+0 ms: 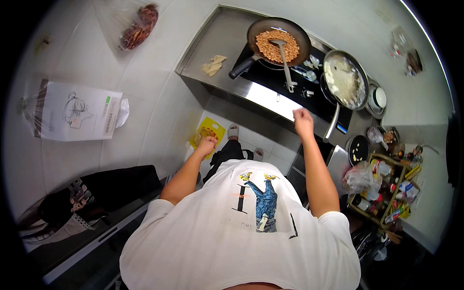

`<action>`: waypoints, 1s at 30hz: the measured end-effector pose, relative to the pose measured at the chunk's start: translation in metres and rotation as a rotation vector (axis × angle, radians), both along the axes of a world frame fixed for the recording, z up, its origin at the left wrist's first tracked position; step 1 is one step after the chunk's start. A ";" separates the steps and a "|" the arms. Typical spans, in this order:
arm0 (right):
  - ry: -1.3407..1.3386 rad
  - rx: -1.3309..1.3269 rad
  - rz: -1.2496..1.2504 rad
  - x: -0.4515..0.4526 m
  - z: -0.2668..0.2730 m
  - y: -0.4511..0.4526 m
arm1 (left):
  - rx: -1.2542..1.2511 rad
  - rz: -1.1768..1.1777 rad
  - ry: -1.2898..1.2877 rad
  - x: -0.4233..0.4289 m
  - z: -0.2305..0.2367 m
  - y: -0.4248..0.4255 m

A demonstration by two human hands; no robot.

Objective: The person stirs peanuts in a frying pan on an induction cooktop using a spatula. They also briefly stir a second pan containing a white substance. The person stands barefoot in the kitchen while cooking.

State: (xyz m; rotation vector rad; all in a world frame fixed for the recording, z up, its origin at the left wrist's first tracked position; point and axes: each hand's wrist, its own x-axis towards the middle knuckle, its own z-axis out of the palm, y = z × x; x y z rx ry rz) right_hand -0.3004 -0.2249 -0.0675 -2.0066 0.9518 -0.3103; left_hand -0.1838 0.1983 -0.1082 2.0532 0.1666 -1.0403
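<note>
My right hand is raised by the front edge of the cooktop, its fingers curled, with nothing visible in it. Lower on the left, my left hand is half closed beside a clear container with something yellowish in it; whether I grip it is unclear. Behind that lies a yellow plastic bag. A dark wok on the cooktop holds peanuts, with a metal spatula resting across them. To its right, a steel frying pan contains cloudy, whitish liquid or oil.
A tan cloth lies on the steel counter. Eggshells are on the cooktop. Stacked bowls, a small black pan with pale pieces, and a rack of bottles stand right. Bags hang on the left wall.
</note>
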 end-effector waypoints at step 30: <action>0.550 -0.689 0.294 0.169 0.212 -0.019 | -0.555 -0.126 0.216 0.203 0.093 -0.176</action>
